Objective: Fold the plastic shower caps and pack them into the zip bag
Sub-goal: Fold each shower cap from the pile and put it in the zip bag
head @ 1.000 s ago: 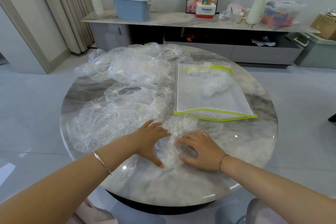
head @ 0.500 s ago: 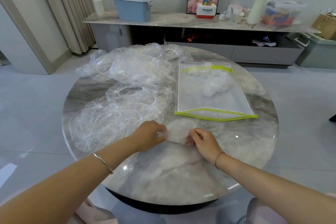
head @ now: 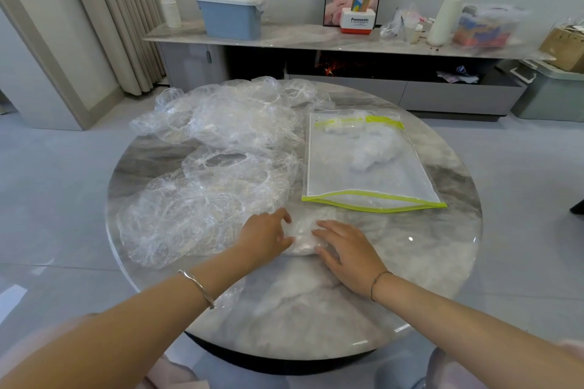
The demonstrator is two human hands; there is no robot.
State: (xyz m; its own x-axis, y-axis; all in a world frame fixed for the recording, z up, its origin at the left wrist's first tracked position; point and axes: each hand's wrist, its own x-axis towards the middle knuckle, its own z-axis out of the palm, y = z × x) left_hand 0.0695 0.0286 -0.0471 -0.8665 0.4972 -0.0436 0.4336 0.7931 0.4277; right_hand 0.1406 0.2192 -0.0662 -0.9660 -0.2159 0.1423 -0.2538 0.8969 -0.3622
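A small folded clear shower cap [head: 304,235] lies on the round marble table [head: 410,256] between my hands. My left hand [head: 265,238] rests against its left side, thumb and fingers around its edge. My right hand [head: 347,249] lies flat on its right side with fingers straight. A clear zip bag [head: 363,177] with a yellow-green strip lies just beyond, with white folded plastic inside near its far end. A heap of loose clear shower caps [head: 215,174] covers the table's left half.
Behind the table runs a low marble sideboard [head: 300,38] with a blue lidded bin [head: 232,14], stacked cups, a red-and-white box and other clutter. Grey storage boxes [head: 550,95] stand on the floor at the right. Curtains hang at the far left.
Both hands drew the cap in and bunched it half a second ago. Now they have spread and pressed down on the smaller folded cap, a little nearer the zip bag.
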